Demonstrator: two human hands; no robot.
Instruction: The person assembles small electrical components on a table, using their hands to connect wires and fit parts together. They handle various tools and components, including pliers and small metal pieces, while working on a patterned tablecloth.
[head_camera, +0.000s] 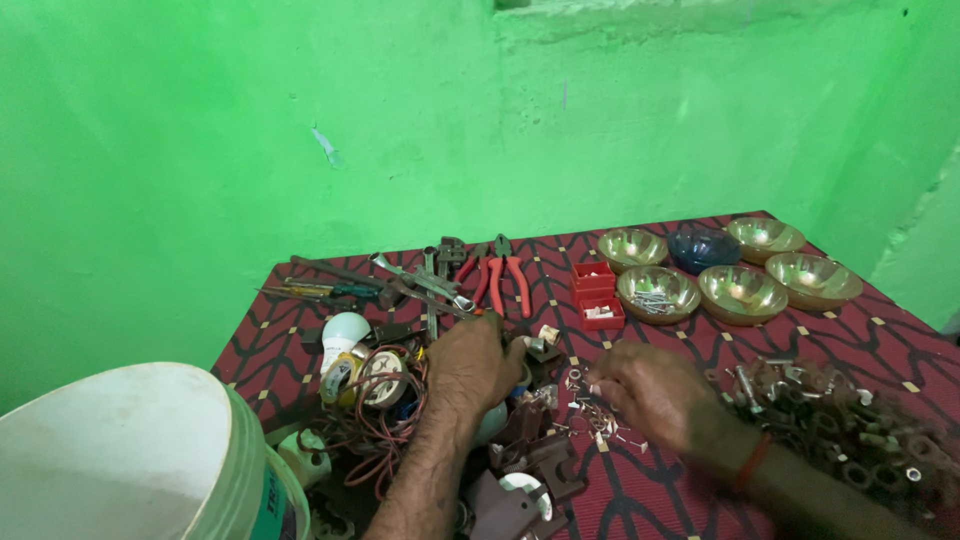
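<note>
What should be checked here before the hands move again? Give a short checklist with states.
1. Right hand on the small metal bits: ok.
2. Left hand on the parts pile: ok.
3. Anything pinched in either hand: cannot tell.
4. Bowls upright, within view: ok.
5. One bowl already holds bits: ok.
6. Pliers away from both hands: ok.

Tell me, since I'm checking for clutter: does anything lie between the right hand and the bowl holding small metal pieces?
Nothing visible blocks it. The right hand rests over small loose metal bits on the red patterned tablecloth; bare cloth stretches up to the brass-coloured bowl with metal pieces. The small red boxes sit left of that line.
</note>
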